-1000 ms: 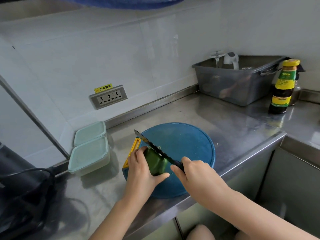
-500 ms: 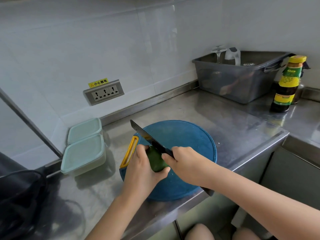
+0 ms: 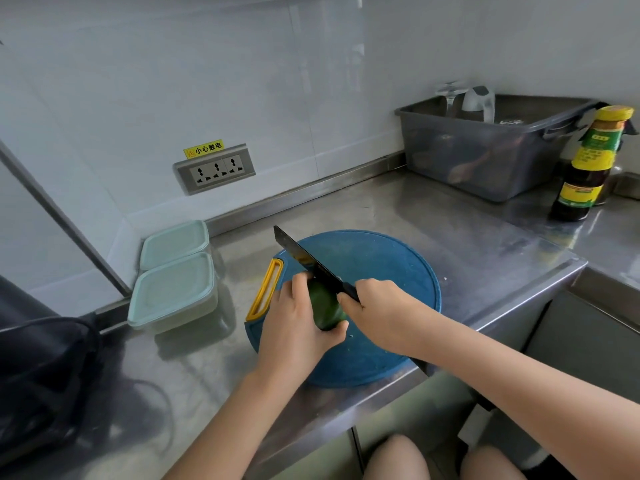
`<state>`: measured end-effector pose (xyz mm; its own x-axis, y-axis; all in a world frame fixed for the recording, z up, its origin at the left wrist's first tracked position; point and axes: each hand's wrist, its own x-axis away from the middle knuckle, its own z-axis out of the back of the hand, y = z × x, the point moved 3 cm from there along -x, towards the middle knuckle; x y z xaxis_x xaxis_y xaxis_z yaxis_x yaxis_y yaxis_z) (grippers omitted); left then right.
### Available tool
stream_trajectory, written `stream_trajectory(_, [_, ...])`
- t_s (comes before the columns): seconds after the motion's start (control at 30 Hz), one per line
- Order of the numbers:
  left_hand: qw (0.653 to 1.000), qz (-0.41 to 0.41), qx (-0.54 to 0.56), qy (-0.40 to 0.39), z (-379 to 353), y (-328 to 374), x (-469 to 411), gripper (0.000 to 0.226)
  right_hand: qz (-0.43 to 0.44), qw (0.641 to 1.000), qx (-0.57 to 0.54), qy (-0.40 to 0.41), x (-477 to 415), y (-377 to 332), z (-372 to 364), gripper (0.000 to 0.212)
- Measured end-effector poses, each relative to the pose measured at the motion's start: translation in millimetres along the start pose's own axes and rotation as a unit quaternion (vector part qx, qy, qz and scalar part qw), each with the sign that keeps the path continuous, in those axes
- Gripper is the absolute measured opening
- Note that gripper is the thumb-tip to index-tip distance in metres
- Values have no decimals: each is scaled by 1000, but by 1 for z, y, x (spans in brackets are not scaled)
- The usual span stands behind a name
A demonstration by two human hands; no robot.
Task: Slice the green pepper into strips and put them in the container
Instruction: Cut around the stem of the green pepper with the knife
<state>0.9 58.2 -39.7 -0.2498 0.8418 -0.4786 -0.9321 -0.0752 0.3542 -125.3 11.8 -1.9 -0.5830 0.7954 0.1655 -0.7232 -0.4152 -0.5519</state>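
Note:
A green pepper (image 3: pixel 325 306) lies on a round blue cutting board (image 3: pixel 388 271) with a yellow handle slot. My left hand (image 3: pixel 294 320) grips the pepper from the left, fingers over its top and thumb under its near end. My right hand (image 3: pixel 377 310) holds the handle of a dark cleaver (image 3: pixel 304 259). The blade slants up to the far left and its edge rests on the top of the pepper. Two pale green lidded containers (image 3: pixel 173 292) stand left of the board.
A grey tub (image 3: pixel 485 157) with glassware stands at the back right, a sauce bottle (image 3: pixel 588 164) beside it. A wall socket (image 3: pixel 214 169) is behind the board. A black bag (image 3: pixel 41 375) and cable lie at the left. The steel counter's edge runs just under the board.
The knife has come closer over the pepper, my right hand sliding nearer to my left. The view has tilted down a little.

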Motion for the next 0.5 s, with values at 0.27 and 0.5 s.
stream_trajectory(0.27, [1000,-6,-14,4,-2,3,-1,72,-22,999,-23,11,-2,1,-3,41])
stream_trajectory(0.5, [1000,-2,-26,-2,-2,6,-1,73,-37,999,-34,10,-3,1,-4,39])
